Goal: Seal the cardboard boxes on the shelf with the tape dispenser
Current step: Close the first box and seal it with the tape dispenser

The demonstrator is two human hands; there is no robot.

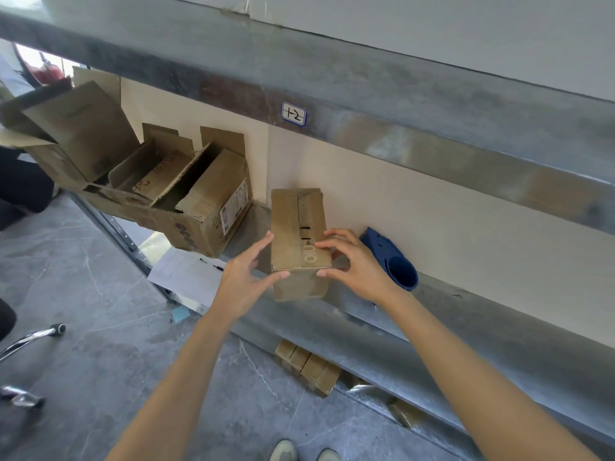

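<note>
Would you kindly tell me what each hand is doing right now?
Left hand: open, touching the small box.
Right hand: fingers curled, gripping the small box.

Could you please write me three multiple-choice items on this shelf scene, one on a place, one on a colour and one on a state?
1. Where does the tape dispenser lie?
A. On the shelf, right of the small cardboard box
B. On top of that box
C. On the floor

2. What colour is the tape dispenser?
A. Red
B. Blue
C. Yellow

3. How are the top flaps of the large cardboard box at the left?
A. Taped shut
B. Standing open
C. Torn off

Answers: 1 A, it lies on the shelf beside the small box. 2 B, its body is plain blue. 3 B, the flaps stand up and the inside shows.
</note>
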